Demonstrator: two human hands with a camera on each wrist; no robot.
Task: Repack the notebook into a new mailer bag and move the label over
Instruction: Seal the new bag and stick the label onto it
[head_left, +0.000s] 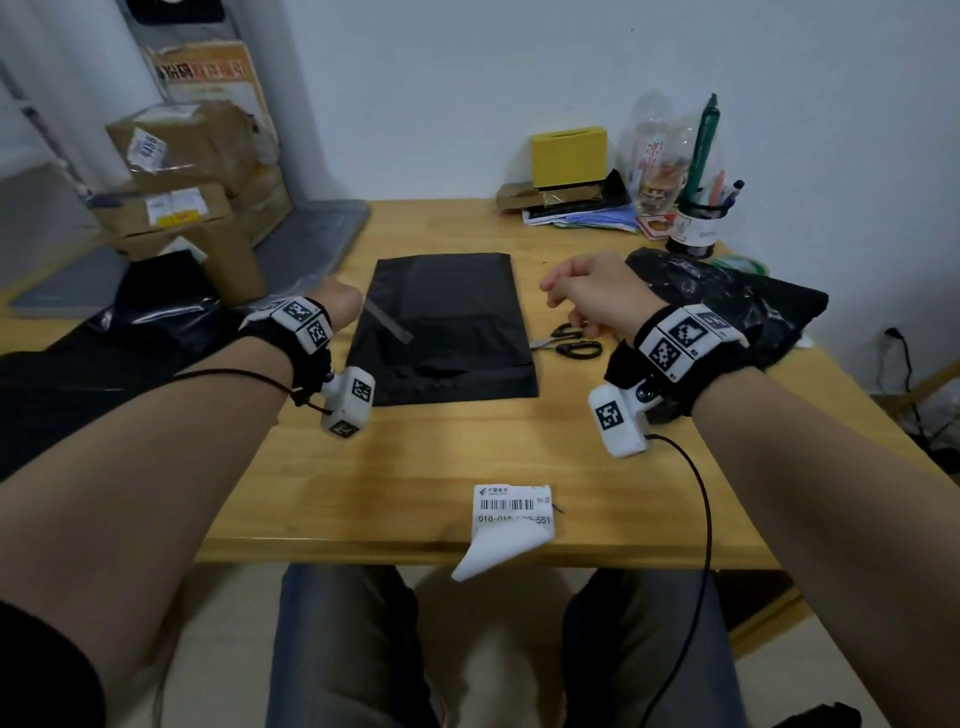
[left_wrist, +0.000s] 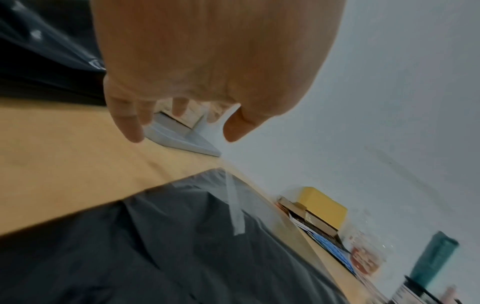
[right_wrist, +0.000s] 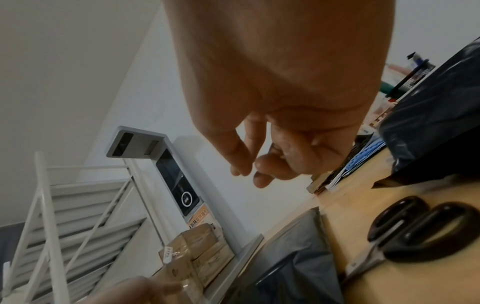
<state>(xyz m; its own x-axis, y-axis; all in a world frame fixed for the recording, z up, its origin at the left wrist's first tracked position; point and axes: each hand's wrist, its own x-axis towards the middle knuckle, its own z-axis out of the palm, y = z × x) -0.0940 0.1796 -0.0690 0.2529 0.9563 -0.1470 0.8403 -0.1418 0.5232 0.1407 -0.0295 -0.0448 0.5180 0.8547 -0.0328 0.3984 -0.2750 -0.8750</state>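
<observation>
We judge the curled white barcode label (head_left: 511, 525) overhanging the wooden table (head_left: 415, 467) edge may fall, since our left hand (head_left: 340, 304) pinches a clear tape strip (head_left: 387, 325) and our right hand (head_left: 592, 293) hangs loosely curled, empty.

Both forearms are bare. The left hand (head_left: 343, 301) and right hand (head_left: 592, 291) each wear a black wrist strap (head_left: 670, 374) carrying white blocks printed with black-and-white square markers. A white camera pod (head_left: 349, 400) with the same markers hangs below the left wrist at about 5 o'clock; another pod (head_left: 621, 415) sits below the right wrist at about 7 o'clock. A thin black cable (head_left: 701, 499) trails from the right pod; a black cord (head_left: 234, 373) crosses the left forearm. Dark grey trousers (head_left: 343, 649) cover the legs at 6 o'clock
</observation>
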